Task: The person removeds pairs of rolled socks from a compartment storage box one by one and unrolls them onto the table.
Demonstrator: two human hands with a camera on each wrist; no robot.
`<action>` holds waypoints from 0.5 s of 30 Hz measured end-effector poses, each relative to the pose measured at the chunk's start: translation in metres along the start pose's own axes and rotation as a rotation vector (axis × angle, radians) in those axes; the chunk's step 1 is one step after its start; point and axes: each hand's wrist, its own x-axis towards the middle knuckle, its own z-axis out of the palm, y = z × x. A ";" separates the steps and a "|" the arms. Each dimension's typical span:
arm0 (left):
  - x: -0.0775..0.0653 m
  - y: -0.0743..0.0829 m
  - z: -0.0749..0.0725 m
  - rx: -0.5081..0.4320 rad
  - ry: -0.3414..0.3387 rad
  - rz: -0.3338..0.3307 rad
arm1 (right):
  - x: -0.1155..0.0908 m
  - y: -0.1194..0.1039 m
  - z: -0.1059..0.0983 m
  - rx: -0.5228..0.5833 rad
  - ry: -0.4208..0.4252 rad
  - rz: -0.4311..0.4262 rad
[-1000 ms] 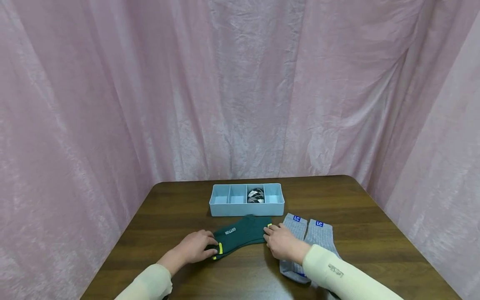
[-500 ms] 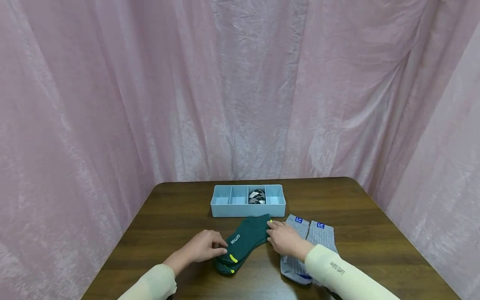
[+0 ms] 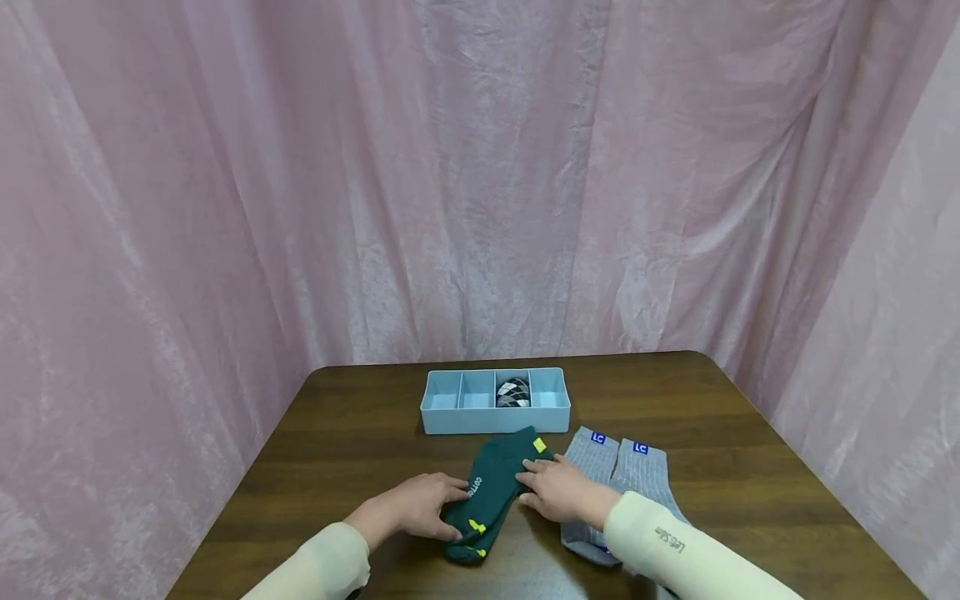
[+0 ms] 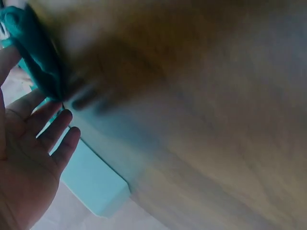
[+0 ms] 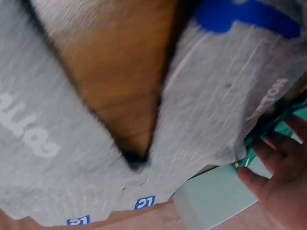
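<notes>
A pair of dark green socks (image 3: 495, 475) with yellow patches and white lettering lies slantwise on the table, one sock over the other. My left hand (image 3: 418, 506) touches their near left side; in the left wrist view its fingers (image 4: 58, 125) are extended and fairly loose. On the upper right part of the socks rests my right hand (image 3: 558, 490), fingers spread and nearly straight. Beneath and beside my right forearm lie two grey ribbed socks (image 3: 645, 471) with blue LC labels, partly hidden by the sleeve.
Behind the green socks stands a light blue divided box (image 3: 495, 421). A rolled black-and-white diamond-patterned sock (image 3: 513, 393) sits in its third compartment from the left. The brown wooden table (image 3: 360, 417) ends at a pink curtain (image 3: 480, 208).
The green socks have swung from lying nearly crosswise to a steeper slant, their left end coming nearer. My left hand has moved right and nearer with that end; my right hand has shifted slightly.
</notes>
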 end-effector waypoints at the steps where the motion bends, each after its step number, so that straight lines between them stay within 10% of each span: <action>1: 0.000 0.003 0.001 0.011 0.007 0.006 | 0.000 0.003 -0.001 0.013 -0.004 -0.005; 15: 0.005 0.030 0.013 0.036 0.046 0.181 | 0.001 0.018 0.002 0.070 -0.045 0.006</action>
